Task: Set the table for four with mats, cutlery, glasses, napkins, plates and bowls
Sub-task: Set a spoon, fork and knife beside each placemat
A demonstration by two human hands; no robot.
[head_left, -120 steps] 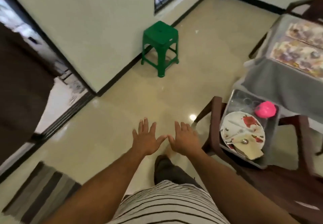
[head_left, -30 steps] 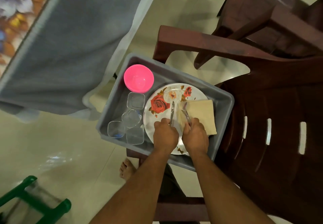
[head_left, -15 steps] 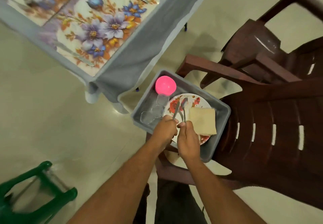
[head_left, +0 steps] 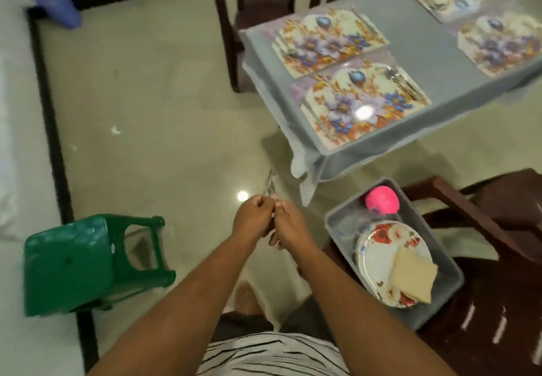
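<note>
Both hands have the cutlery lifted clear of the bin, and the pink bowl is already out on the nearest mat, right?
Not quite. The pink bowl sits in the grey bin on the chair, as the head view shows. Both the left hand and right hand do hold the cutlery clear of it.

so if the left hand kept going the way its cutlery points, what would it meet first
Probably nothing soon: the left hand aims the cutlery up-left over bare floor, away from the table. Depth is unclear.

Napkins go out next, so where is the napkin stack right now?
In the head view, lower right: the napkin stack lies on the floral plates inside the grey tub on the brown chair, below the pink bowl.
</note>
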